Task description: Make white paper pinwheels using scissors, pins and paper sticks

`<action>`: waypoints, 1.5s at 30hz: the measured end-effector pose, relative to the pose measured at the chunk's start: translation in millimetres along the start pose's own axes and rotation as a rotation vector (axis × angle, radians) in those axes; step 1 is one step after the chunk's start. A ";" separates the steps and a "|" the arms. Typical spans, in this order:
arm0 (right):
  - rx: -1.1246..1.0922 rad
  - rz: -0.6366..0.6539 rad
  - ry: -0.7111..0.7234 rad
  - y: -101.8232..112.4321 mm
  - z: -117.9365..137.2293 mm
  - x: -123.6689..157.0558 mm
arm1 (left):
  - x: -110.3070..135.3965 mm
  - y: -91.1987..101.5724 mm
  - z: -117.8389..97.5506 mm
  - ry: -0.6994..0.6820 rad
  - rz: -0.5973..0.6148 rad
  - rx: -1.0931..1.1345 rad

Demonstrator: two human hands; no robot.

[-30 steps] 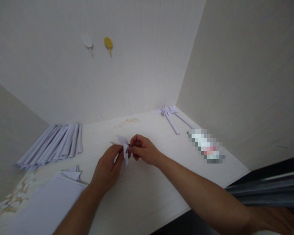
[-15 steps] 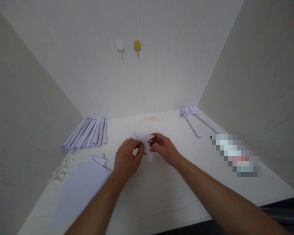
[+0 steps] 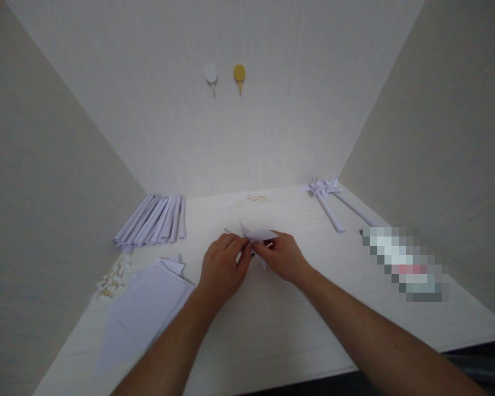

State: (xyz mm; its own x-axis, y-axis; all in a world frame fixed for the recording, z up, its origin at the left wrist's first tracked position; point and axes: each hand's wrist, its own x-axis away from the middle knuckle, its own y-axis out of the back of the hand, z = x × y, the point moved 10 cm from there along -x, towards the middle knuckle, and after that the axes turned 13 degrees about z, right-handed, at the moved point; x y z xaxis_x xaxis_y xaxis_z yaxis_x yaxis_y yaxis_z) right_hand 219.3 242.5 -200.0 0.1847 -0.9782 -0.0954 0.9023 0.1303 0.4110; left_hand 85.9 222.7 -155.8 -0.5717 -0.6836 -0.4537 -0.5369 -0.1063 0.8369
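Over the middle of the table I hold a white paper pinwheel (image 3: 259, 235), its pointed blades standing out between my hands. My left hand (image 3: 226, 263) is closed, thumb and fingers pinching the pinwheel near its centre. From the other side my right hand (image 3: 284, 256) grips it, with the thumb pressed to the centre and the fingers behind a blade. A small dark spot shows between the two thumbs; I cannot tell what it is. Part of the lower blade hangs beneath my fingers.
Rolled paper tubes (image 3: 152, 221) lie side by side at the back left. Nearer are white paper sheets (image 3: 144, 308) and a pile of small whitish pieces (image 3: 114, 278). Two pinwheels on paper sticks (image 3: 330, 213) rest at the back right, beside a blurred-out object (image 3: 404, 264). Hooks (image 3: 239, 73) hang on the wall.
My right hand has closed in, its thumb now pressing at the pinwheel's centre. The pinwheel has turned and tilted, with a blade folded across the top. The whole view has shifted slightly.
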 end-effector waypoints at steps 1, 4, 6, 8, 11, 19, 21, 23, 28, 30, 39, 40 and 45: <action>0.010 -0.009 -0.001 0.9 0.3 0.2 | 0.0 -0.1 -0.3 0.001 0.000 -0.012; 0.026 -0.030 0.002 3.2 1.1 0.7 | -0.4 0.7 -1.2 0.003 -0.003 -0.031; 0.029 -0.033 0.009 3.8 1.7 1.0 | -0.9 1.6 -1.8 0.006 -0.005 -0.031; 0.028 -0.032 0.018 3.8 2.1 1.2 | -1.2 2.7 -2.3 0.011 -0.011 -0.029; 0.018 -0.033 0.020 3.7 1.2 1.0 | -1.0 3.1 -2.9 0.024 -0.017 -0.024; -0.037 -0.018 -0.010 4.3 -6.1 -2.8 | 2.2 4.9 2.9 0.059 -0.060 0.074; -0.068 -0.014 -0.009 4.6 -7.0 -3.0 | 3.0 5.2 4.7 0.070 -0.071 0.086; -0.101 -0.015 -0.014 5.0 -8.5 -3.2 | 3.9 5.8 5.3 0.084 -0.079 0.095; -0.192 -0.038 -0.051 7.7 -17.0 -4.6 | 4.7 20.5 13.5 0.178 -0.085 0.082; -0.225 -0.046 -0.064 9.0 -21.3 -5.8 | 1.1 35.6 29.5 0.258 -0.081 0.052; -0.293 -0.083 -0.108 12.8 -33.0 -8.6 | -18.1 100.4 201.6 0.863 0.135 -0.224; -0.293 -0.090 -0.111 12.8 -34.1 -8.9 | -15.5 99.3 217.6 0.926 0.187 -0.248; -0.283 -0.120 -0.130 10.8 -40.9 -11.9 | -13.3 78.4 250.2 1.008 0.395 -0.367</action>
State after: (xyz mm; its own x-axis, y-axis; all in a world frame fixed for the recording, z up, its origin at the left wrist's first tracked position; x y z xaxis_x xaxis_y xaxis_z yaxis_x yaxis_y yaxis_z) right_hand 242.7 262.2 -231.5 0.0356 -0.9994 -0.0040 0.9904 0.0348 0.1336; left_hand -103.8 404.1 -160.7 0.1861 -0.9669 0.1744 -0.1220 0.1534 0.9806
